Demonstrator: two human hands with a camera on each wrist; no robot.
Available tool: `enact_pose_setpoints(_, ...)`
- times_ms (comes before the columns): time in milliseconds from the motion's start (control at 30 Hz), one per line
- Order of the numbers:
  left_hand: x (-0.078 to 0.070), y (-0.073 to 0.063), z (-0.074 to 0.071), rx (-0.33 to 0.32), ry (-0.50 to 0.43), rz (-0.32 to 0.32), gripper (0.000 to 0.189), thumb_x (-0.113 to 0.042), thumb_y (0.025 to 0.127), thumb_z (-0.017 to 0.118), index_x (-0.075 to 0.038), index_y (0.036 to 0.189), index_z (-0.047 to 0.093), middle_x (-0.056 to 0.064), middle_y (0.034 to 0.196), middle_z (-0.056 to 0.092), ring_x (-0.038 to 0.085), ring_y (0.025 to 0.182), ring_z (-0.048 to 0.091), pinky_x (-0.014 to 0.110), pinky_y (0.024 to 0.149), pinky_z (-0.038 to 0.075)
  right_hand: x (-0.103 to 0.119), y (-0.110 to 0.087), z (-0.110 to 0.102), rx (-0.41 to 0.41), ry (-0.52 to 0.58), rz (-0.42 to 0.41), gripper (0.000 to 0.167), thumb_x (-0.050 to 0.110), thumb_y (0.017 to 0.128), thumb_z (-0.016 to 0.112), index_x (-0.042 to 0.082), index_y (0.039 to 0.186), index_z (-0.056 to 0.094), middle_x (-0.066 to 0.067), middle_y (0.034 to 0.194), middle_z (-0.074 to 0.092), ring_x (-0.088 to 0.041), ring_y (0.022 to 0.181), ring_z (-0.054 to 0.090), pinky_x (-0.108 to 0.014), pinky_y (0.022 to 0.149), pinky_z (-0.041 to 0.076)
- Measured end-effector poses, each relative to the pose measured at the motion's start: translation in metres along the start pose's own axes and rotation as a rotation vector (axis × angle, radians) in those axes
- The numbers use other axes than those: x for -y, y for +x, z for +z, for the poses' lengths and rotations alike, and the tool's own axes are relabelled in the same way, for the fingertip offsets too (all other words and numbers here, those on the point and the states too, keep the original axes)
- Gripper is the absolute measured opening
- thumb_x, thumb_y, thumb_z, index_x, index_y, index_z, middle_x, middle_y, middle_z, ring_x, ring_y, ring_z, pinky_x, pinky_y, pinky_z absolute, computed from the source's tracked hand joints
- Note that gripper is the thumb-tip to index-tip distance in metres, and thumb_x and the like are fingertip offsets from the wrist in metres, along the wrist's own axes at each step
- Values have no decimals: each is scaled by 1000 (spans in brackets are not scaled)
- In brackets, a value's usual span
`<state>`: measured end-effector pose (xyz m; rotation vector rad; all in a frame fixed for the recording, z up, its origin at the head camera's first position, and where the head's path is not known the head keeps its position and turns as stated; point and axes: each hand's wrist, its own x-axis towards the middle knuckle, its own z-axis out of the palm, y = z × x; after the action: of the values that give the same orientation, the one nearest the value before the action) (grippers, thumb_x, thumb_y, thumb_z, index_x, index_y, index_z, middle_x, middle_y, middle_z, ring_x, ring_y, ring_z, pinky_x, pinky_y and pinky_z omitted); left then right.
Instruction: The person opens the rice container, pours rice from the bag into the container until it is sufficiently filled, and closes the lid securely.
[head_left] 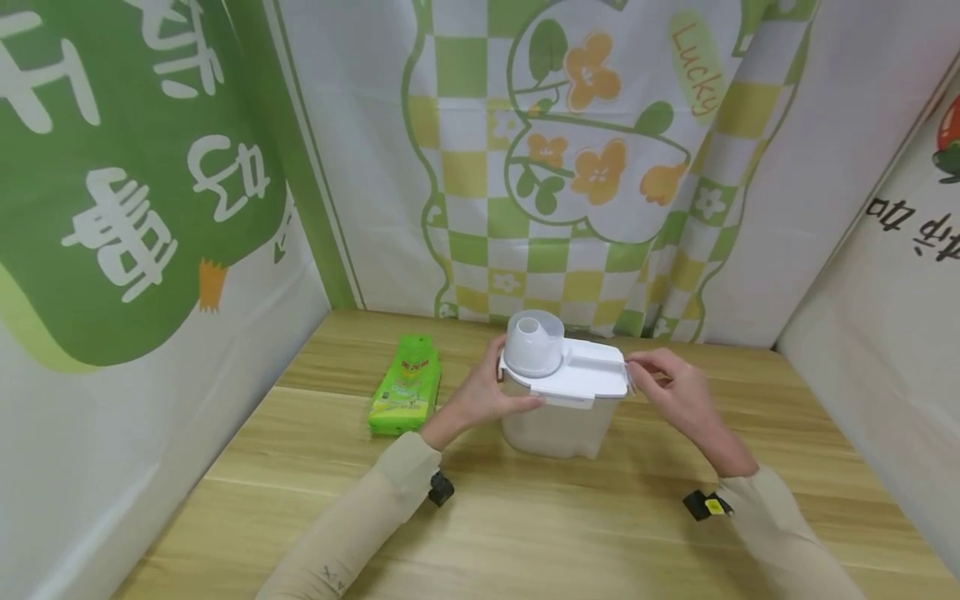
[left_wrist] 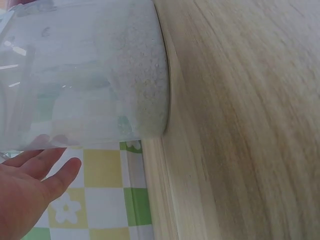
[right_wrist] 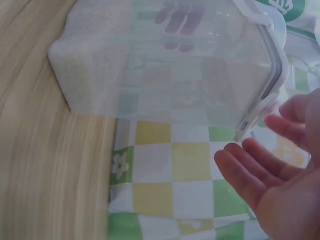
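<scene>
A clear plastic storage container (head_left: 558,432) with a white lid (head_left: 581,382) stands upright on the table. White rice-like grains (left_wrist: 142,82) fill its lower part. On the lid's left side sits a clear measuring cup (head_left: 535,350), turned upside down. My left hand (head_left: 483,390) holds the container's left end just under the lid, thumb along the front and fingers round the far side. At the opposite end, my right hand (head_left: 678,393) pinches the lid's side clip (right_wrist: 256,117) between thumb and index finger. The clip tilts outward from the wall; the other fingers are spread below it.
A bright green plastic packet (head_left: 407,387) lies on the wooden table (head_left: 540,533), left of the container. Behind the table hangs a green and yellow checked curtain (head_left: 468,200). Printed cloths close off both sides.
</scene>
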<state>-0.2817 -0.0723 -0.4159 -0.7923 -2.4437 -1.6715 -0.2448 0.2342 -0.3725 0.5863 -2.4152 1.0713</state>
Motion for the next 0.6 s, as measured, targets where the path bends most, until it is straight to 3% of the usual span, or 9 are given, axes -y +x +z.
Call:
enact_pose_setpoints(133,2,-1,0,14,9,7,106,-30,70,90,-22,150,21,10,137,54,26,124,56,44,107,46,-10,0,1,157,137,63,34,19,101,55,3,130,60,-19,125,65,12,100,56,-17,79,54)
enact_pose_setpoints(267,5,0,-1,25,15,19,106,-30,70,89,-24,151,21,9,141,51,26,125,55,44,106,46,-17,0,-1,258,203,95,41,20,103,50,-1,139,51,-25,129,62,8,100,59,-19,81,54)
enact_pose_setpoints(600,16,8,-5,91,-157,65,104,-11,78,82,-34,155,17,8,146,44,30,129,52,43,105,47,-19,-2,2,240,264,76,39,13,101,54,-6,135,53,-20,127,62,7,100,59,-17,81,53)
